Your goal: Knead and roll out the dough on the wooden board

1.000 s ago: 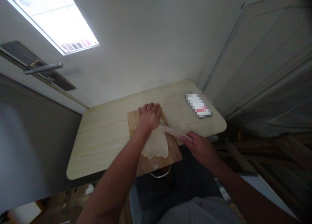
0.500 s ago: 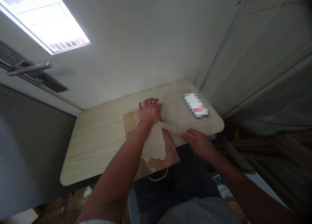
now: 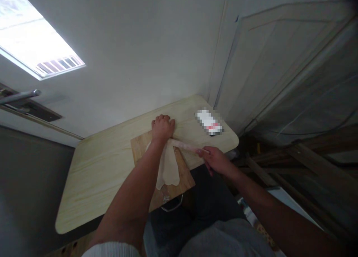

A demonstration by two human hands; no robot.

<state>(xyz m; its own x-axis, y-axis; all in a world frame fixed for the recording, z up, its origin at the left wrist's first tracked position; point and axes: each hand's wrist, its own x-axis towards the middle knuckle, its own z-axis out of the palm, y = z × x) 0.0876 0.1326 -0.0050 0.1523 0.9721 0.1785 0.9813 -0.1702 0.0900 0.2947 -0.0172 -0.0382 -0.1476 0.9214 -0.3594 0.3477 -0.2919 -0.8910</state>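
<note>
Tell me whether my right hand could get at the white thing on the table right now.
Probably yes: nothing visible stands between your right hand and the white thing on the table. But its grip on the pale stick-like piece would likely have to loosen first.

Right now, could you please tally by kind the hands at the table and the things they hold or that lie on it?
Hands: 2 (left hand, right hand)
Wooden board: 1
Pale sheet: 1
Pale long piece, stick or strip unclear: 1
Pixelated item: 1
Total: 6
</note>
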